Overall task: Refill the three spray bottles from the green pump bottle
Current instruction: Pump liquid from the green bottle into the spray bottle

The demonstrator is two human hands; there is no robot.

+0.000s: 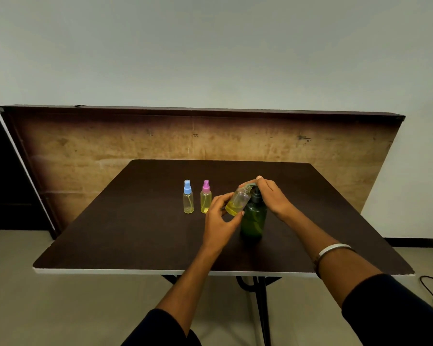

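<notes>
Two hands meet at the centre of the frame. The left hand (219, 218) grips an uncapped bottle (238, 202) round its lower body, tilting it so the open neck leans up and right against the pump head of the green bottle (253, 218). The right hand (273, 196) lies over that pump head, fingers curved down on it; whether it is pressing or merely resting there I cannot tell, since the nozzle is hidden behind the fingers. The green bottle stands upright on the table (135, 233), just right of centre.

The tilted bottle holds a shallow pool of yellow liquid at its low end, with most of its body clear, so by my reckoning its filling is under way and far from finished. Its cap is nowhere to be seen.

Left of the hands, the blue-capped bottle (188, 198) and the pink-capped bottle (205, 198) stand upright side by side, near each other but apart, caps on. The blue one shows only a little yellow at the bottom; the pink one looks fuller, though its tint makes the level hard to read. I judge at least the blue one is still to be refilled.
</notes>
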